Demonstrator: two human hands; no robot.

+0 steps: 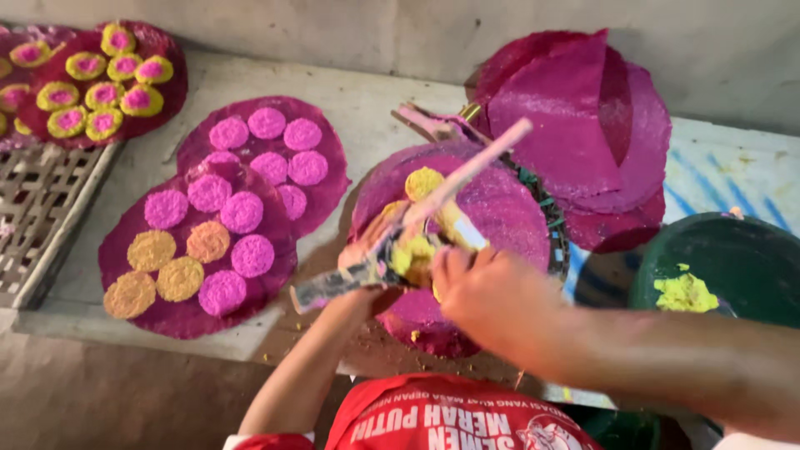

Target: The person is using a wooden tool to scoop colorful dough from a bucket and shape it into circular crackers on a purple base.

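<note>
Magenta-stained wooden stick (467, 171) runs diagonally over the centre disc (492, 208), far tip pointing up-right. Left hand (371, 250) grips its near end along w/ a smeared flat tool (333, 287), fingers curled tight round both. Right hand (475, 292) sits just right of it, fingers bunched, pinching soft yellow paste (412, 254) against the stick. Paste looks wet, crumbly & sticky, prob. smears if squeezed; best taken in small pinches. Stick looks stiff & light, held low near the paste. Discs look thin, brittle, so lift by the edge.

Counts: left pair of discs (221, 225) carries approx. 11 pink rounds, 4 orange. Far-left disc (100, 79) has approx. 8 yellow-pink rounds. Green bowl (733, 258) at right, 1 yellow lump inside. Plain discs stack (583, 125) far right, no. unclear.
</note>
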